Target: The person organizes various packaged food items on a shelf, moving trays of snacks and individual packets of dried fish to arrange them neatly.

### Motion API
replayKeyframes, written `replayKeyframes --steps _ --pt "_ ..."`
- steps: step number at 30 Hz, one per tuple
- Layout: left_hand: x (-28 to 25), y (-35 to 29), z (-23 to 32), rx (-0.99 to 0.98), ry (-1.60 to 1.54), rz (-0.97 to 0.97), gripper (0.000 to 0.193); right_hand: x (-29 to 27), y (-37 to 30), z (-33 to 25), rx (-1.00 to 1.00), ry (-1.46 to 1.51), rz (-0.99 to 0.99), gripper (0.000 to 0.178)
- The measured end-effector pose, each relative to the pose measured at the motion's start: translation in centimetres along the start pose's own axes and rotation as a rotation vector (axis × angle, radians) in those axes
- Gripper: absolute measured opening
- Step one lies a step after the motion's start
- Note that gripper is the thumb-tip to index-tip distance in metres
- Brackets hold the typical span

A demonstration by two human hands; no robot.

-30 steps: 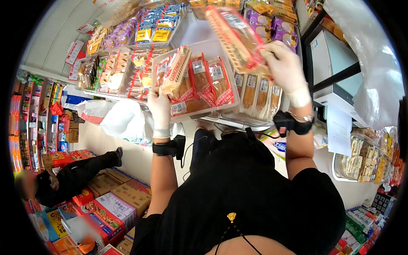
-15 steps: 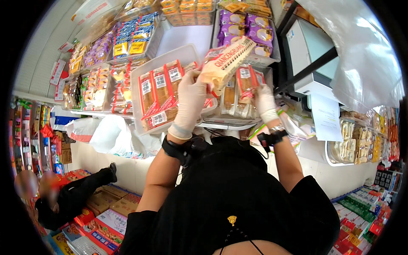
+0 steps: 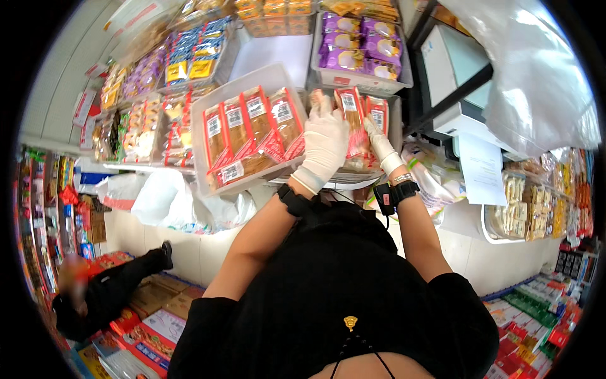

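Observation:
My left hand (image 3: 325, 142), in a white glove, lies over the left side of a clear bin (image 3: 394, 136) holding bread packets. Its fingers stretch forward over a packet that they largely hide. From the right, my gloved right hand (image 3: 382, 146) reaches in with straight fingers, touching the side of a red-and-clear bread packet (image 3: 349, 104). That packet leans between the two hands, its lower part blurred. Another bread packet (image 3: 377, 114) stands just beyond the right fingertips. A second clear bin (image 3: 201, 136) to the left holds several upright bread packets (image 3: 255, 110) and one lying across the front.
Behind are a bin of purple packets (image 3: 382, 47), a white sheet (image 3: 268, 57) and blue-and-yellow packets (image 3: 202, 47). A black frame (image 3: 457, 98) and clear plastic sheeting (image 3: 543, 76) stand at right. White bags (image 3: 167, 202) hang in front. A person's leg (image 3: 136, 271) shows lower left.
My left hand moved right and down into the right bin; the raised bread packet is no longer held up. My right hand shifted slightly left. Another upright packet now shows in the left bin.

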State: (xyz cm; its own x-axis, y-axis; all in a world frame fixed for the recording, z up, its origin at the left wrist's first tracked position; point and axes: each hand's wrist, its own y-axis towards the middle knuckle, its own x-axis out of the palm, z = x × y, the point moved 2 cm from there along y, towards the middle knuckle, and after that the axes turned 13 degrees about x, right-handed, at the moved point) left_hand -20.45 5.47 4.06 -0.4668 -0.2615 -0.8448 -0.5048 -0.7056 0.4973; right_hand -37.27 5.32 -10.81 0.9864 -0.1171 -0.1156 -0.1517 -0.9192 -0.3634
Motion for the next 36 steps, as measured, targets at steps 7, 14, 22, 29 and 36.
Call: replayKeyframes --steps 7,14,22,29,36 --pt "-9.0 -4.4 -8.7 -0.147 0.132 0.122 0.03 1.5 -0.2 -1.1 -0.322 -0.669 0.359 0.051" --pt "-10.9 -14.4 -15.9 -0.553 -0.24 -0.475 0.032 9.4 -6.6 -15.3 -0.637 -0.632 -0.033 0.02" --pt "-15.9 -13.4 -16.5 -0.687 -0.254 0.235 0.014 15.6 -5.1 -14.8 -0.593 -1.579 -0.103 0.05" --pt "-19.8 -13.2 -15.5 -0.827 -0.347 0.66 0.018 17.2 -2.2 -14.6 -0.718 -1.615 -0.168 0.018" --pt "-19.8 -14.5 -14.9 -0.848 -0.41 0.705 0.019 9.2 -3.9 -21.8 -0.748 -0.428 0.002 0.01"
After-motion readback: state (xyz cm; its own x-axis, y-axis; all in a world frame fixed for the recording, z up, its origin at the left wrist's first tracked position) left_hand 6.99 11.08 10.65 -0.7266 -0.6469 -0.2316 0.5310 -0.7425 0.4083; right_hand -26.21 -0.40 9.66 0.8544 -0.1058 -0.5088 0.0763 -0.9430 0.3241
